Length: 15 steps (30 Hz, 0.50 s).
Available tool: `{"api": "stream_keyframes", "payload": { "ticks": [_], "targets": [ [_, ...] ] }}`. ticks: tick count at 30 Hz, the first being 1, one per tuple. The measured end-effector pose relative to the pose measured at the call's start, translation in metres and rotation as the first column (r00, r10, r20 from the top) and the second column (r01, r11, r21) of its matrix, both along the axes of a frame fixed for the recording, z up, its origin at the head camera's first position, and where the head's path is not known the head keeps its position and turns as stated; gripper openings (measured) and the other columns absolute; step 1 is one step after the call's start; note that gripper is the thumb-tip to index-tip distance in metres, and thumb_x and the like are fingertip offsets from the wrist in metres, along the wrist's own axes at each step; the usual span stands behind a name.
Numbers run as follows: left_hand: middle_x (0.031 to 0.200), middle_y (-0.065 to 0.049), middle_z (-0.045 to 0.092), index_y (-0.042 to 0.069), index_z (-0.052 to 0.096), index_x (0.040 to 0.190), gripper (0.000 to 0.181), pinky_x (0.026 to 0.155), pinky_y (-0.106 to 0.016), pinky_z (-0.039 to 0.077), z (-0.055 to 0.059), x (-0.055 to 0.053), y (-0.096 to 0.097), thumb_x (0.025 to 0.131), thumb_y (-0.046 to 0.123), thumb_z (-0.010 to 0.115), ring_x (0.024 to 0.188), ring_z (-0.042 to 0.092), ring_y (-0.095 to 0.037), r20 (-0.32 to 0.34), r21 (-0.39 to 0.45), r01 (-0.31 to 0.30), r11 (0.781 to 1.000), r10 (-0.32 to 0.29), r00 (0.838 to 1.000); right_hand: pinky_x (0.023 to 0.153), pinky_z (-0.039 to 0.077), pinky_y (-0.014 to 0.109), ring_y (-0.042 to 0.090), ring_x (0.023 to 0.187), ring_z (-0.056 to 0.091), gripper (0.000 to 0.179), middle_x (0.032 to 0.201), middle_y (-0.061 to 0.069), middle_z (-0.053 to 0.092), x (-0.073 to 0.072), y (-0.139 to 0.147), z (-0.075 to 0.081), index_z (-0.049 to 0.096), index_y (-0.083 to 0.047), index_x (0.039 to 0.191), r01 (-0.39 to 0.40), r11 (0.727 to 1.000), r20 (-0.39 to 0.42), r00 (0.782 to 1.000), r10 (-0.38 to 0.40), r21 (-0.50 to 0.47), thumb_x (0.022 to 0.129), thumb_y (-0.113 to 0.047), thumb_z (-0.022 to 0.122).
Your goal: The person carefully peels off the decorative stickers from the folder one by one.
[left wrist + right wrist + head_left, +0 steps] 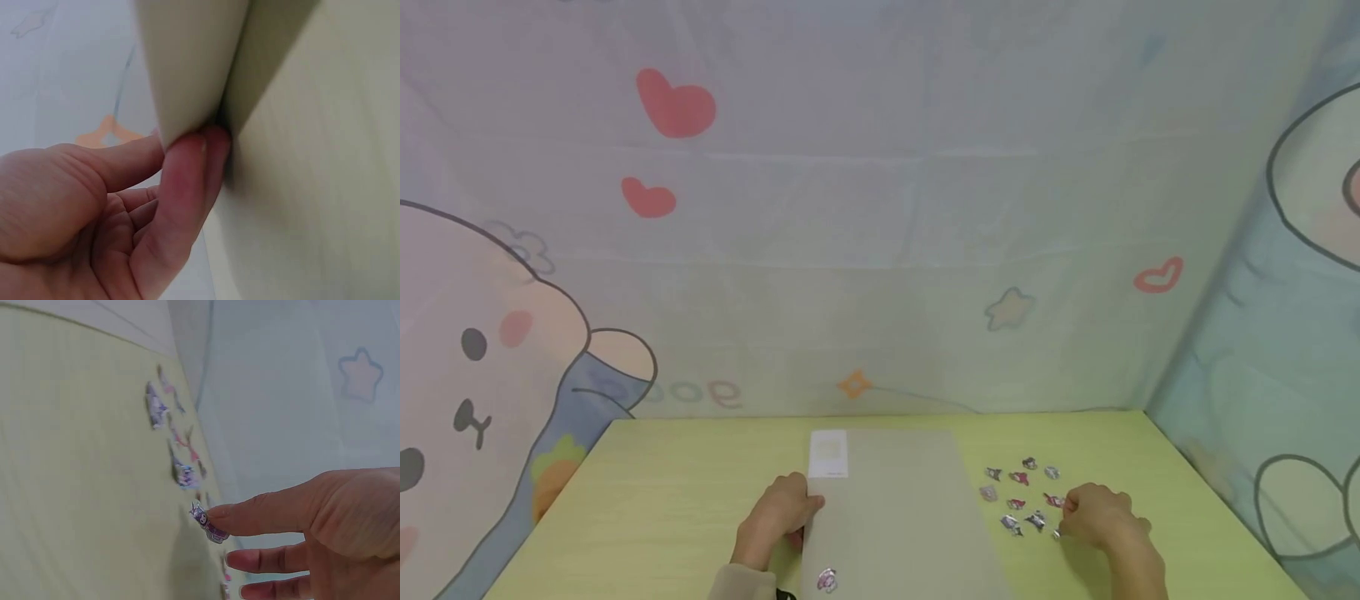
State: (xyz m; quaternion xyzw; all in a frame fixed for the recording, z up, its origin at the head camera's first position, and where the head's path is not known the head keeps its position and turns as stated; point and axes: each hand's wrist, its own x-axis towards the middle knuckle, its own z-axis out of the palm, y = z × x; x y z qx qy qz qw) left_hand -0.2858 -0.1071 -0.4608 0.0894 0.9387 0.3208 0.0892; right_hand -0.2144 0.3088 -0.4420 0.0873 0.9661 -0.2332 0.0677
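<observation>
My left hand [778, 515] holds the left edge of a flat grey board [902, 508], thumb on top and fingertips under it. In the left wrist view, the edge of that board [190, 69] rests between thumb and fingers, slightly off the table. My right hand [1103, 517] is beside a group of small shiny stickers [1035, 521] on the table. Between its thumb and a mostly hidden finger it pinches a small purple cartoon sticker [209, 524]. One pink-purple sticker [827, 580] lies on the board's lower left part.
A white label [828, 454] is at the board's upper left corner. The pale yellow-green table [677, 483] reaches back to a cloth backdrop [850, 208] printed with hearts and cartoon figures. Several stickers lie spread just right of the board.
</observation>
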Motion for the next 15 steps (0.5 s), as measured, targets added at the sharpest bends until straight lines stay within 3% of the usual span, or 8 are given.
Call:
{"api": "stream_keyframes", "payload": {
  "ticks": [7, 11, 15],
  "targets": [
    [0.062, -0.010, 0.057, -0.006, 0.059, 0.085, 0.024, 0.050, -0.028, 0.047, 0.0001, -0.0010, -0.0012, 0.096, 0.014, 0.061, 0.044, 0.061, -0.020, 0.004, 0.009, -0.006, 1.000, 0.006, 1.000, 0.078, 0.023, 0.075, 0.048, 0.095, 0.035, 0.019, 0.085, 0.012, 0.047, -0.0048, -0.0011, -0.0103, 0.052, -0.013, 0.071, 0.044, 0.999, 0.029, 0.999, -0.044, 0.013, 0.082, -0.010, 0.067],
    [0.061, -0.010, 0.057, -0.007, 0.059, 0.084, 0.024, 0.051, -0.029, 0.048, 0.0006, -0.0004, -0.0009, 0.097, 0.014, 0.061, 0.044, 0.061, -0.020, 0.006, 0.009, 0.001, 1.000, -0.001, 1.000, 0.079, 0.021, 0.078, 0.051, 0.098, 0.032, 0.022, 0.092, 0.018, 0.045, -0.0039, -0.0013, -0.0104, 0.052, -0.013, 0.077, 0.044, 0.998, 0.023, 0.999, -0.045, 0.033, 0.082, -0.014, 0.073],
    [0.059, -0.011, 0.057, -0.005, 0.058, 0.080, 0.025, 0.053, -0.030, 0.048, 0.0021, 0.0009, 0.0001, 0.096, 0.014, 0.061, 0.044, 0.062, -0.020, 0.007, 0.006, 0.006, 1.000, -0.006, 1.000, 0.081, 0.017, 0.082, 0.054, 0.101, 0.030, 0.020, 0.095, 0.023, 0.043, -0.0021, 0.0012, -0.0097, 0.050, -0.012, 0.080, 0.059, 0.998, 0.028, 0.998, -0.060, 0.034, 0.084, -0.011, 0.069]
  ]
}}
